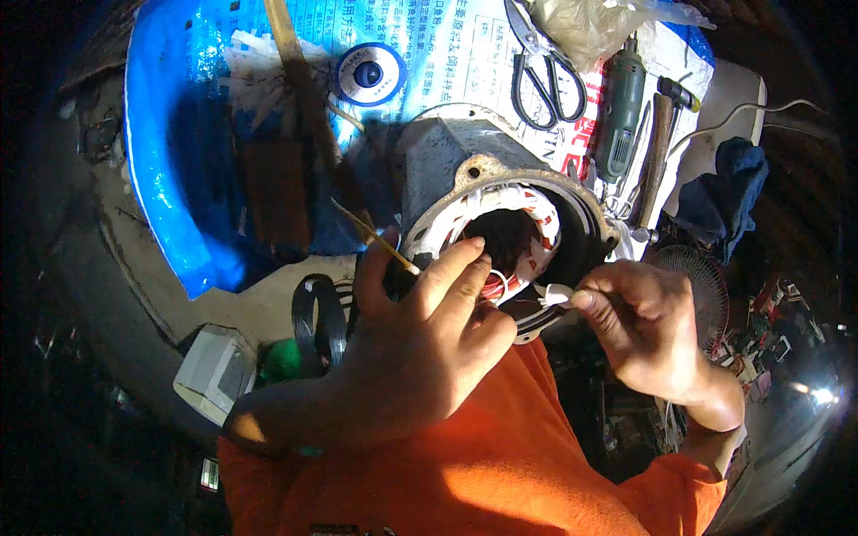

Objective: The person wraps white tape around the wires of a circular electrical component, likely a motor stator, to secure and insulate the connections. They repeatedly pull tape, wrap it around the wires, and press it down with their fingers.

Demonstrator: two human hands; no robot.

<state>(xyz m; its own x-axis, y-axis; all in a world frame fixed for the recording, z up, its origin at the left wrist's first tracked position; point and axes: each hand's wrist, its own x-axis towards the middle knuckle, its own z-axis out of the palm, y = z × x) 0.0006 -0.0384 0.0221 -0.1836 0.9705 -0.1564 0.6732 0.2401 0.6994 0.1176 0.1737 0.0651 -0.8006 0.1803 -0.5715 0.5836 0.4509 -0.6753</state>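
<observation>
My left hand (429, 330) rests over the near-left rim of a grey metal motor housing (433, 143), fingers spread and touching near the white-wrapped windings (532, 205). Red wires (496, 288) with a white loop show beside those fingertips; what lies under the hand is hidden. My right hand (643, 322) pinches a small white piece (554, 294), like sleeving or cord, at the housing's lower right. A thin yellow stick or tube (366, 229) slants down to the left fingers.
A blue and white sack (179, 161) holds a spool (370, 75), scissors (536, 89), green rotary tool (621, 107) and hammer (660, 134). Around it are a dark cloth (728, 188), fan guard (710, 295), black wire coil (317, 326) and white container (213, 371).
</observation>
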